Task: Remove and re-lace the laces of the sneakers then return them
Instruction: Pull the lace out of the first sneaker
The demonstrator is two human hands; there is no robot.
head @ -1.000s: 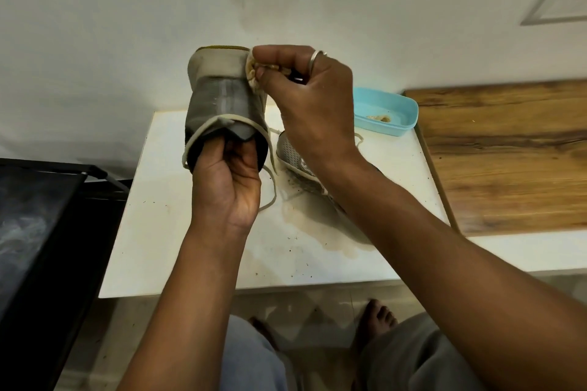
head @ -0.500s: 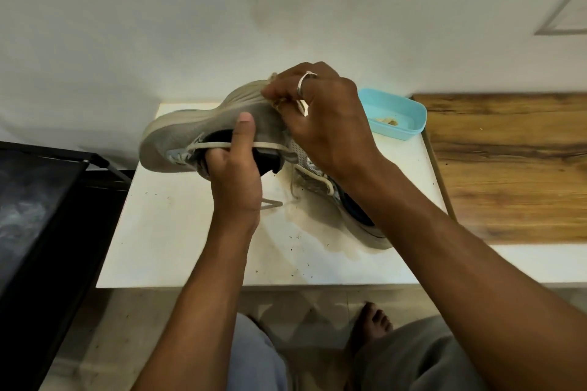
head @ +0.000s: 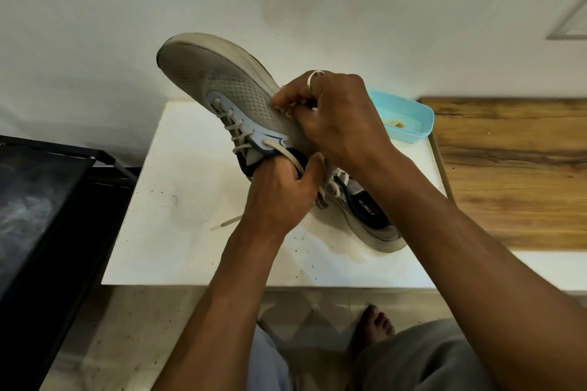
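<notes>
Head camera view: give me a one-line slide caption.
Left hand and right hand hold a grey sneaker tilted above the white table, second sneaker lying on it.

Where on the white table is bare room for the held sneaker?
Bare: the left half of the white table, from its left edge to the loose lace end. Crowded: the right side, with the second sneaker and the blue tray.
</notes>
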